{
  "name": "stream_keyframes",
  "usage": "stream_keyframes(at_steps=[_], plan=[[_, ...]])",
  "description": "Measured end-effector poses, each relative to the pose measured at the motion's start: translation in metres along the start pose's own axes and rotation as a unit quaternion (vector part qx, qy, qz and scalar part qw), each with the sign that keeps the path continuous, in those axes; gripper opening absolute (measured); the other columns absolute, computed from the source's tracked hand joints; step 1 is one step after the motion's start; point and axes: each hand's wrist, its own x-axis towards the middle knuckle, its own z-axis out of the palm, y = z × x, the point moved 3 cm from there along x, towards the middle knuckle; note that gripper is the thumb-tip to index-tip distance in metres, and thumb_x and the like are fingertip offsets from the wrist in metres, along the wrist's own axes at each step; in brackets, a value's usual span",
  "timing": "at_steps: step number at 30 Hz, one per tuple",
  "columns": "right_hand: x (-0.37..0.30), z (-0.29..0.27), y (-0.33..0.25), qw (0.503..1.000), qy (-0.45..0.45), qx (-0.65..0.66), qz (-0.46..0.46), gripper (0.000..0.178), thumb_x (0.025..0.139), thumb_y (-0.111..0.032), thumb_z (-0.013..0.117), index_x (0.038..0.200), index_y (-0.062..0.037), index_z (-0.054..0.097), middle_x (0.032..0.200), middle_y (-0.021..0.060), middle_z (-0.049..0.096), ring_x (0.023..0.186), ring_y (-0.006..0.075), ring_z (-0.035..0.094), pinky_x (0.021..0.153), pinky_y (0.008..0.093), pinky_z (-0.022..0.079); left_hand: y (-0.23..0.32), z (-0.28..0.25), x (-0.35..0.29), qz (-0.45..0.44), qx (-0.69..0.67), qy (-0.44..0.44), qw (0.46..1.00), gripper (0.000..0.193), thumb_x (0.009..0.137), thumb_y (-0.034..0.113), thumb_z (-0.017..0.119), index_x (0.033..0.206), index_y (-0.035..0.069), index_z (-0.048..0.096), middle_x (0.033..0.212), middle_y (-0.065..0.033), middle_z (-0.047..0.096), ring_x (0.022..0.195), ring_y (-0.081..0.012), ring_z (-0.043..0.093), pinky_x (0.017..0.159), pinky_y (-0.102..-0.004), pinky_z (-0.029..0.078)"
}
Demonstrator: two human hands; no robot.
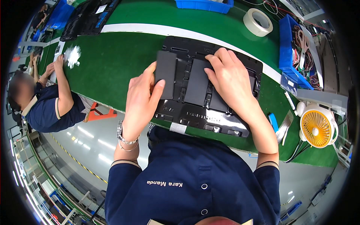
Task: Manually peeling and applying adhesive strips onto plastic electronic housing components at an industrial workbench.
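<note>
A black moulded plastic tray (176, 107) lies at a slant on the green bench in front of me. My left hand (144, 93) grips a dark grey rectangular slab (165, 75) by its edge, thumb on top, over the tray's left part. A second slab of the same kind (196, 83) sits in the tray's middle compartment. Over the tray's right half is my right hand (229, 77), its fingers bent and its thumb and forefinger pinching at the second slab's upper right edge. This hand covers part of the compartments beneath it.
On the right are a blue bin (287, 48) of wires and scissors, a yellow-and-white fan (315, 129), and a blue-handled tool (273, 122). A tape roll (258, 22) lies at the back. Beyond black trays (80, 20), a co-worker (56, 101) works at the left.
</note>
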Motion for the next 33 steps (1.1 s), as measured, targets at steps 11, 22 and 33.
stream_keyframes(at_steps=[11,22,33], plan=[[0.004,-0.033,-0.012,0.907,0.019,0.399,0.136,0.016,0.085,-0.004,0.067,0.098,-0.0022,0.057,0.069,0.0046,0.062,0.059,0.0105,0.054,0.058,0.0260,0.045,0.020,0.009,-0.007,0.140,-0.186,0.005,0.973,0.038,0.093,0.015,0.052,0.128,-0.001,0.052,0.087,-0.0041,0.059,0.088,-0.0165,0.057,0.084,-0.0353,0.046],[-0.014,-0.016,-0.033,0.777,-0.046,0.609,0.153,0.005,0.090,-0.004,0.061,0.091,0.0016,0.061,0.088,0.0041,0.056,0.077,0.0099,0.061,0.072,0.0255,0.049,0.043,0.024,-0.007,-0.020,-0.592,-0.082,0.802,0.045,0.091,-0.001,0.055,0.127,0.004,0.029,0.099,-0.0092,0.058,0.082,-0.0129,0.062,0.073,-0.0283,0.054],[-0.018,-0.017,-0.036,0.746,-0.066,0.642,0.161,0.008,0.093,-0.005,0.059,0.092,0.0026,0.059,0.087,0.0040,0.055,0.072,0.0108,0.062,0.071,0.0263,0.049,0.049,0.025,-0.005,-0.031,-0.614,-0.076,0.785,0.060,0.086,-0.007,0.057,0.132,0.006,0.022,0.105,-0.0113,0.053,0.078,-0.0142,0.063,0.071,-0.0288,0.055]])
